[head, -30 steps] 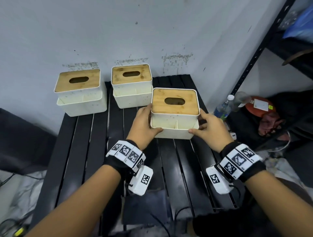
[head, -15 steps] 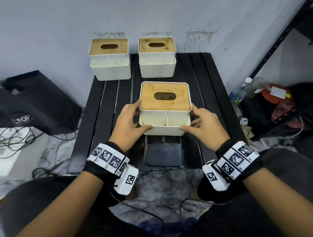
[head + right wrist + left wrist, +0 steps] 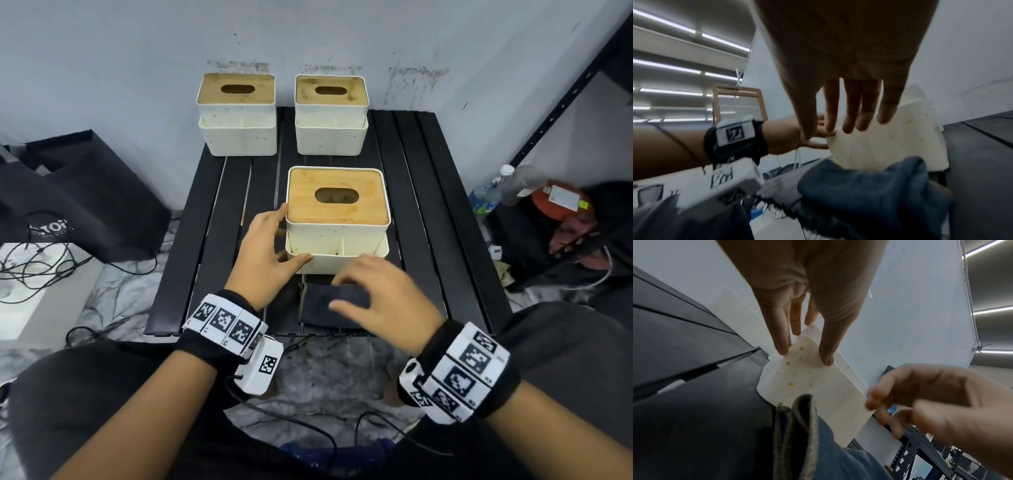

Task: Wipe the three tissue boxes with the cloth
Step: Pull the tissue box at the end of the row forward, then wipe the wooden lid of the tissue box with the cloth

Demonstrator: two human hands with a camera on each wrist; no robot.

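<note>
i see a black slatted table (image 3: 219, 219) pushed against a pale grey wall (image 3: 137, 51) marked with dark specks. two cream tissue boxes with wooden lids stand at the wall end, the far left box (image 3: 237, 114) and the far right box (image 3: 331, 114), side by side and apart. the near box (image 3: 337, 219) sits closer to me, mid-table. my left hand (image 3: 265, 253) grips its near left corner, thumb on the front face and fingers along the side. the folded dark cloth (image 3: 330, 305) lies on the slats just in front of that box. my right hand (image 3: 383, 298) hovers over the cloth, fingers loosely spread and blurred; i cannot tell if they touch it. a black bag (image 3: 78, 202) and cables (image 3: 41, 260) lie on the floor to the left, a metal shelf frame (image 3: 565, 99) and a plastic bottle (image 3: 488, 193) to the right.
</note>
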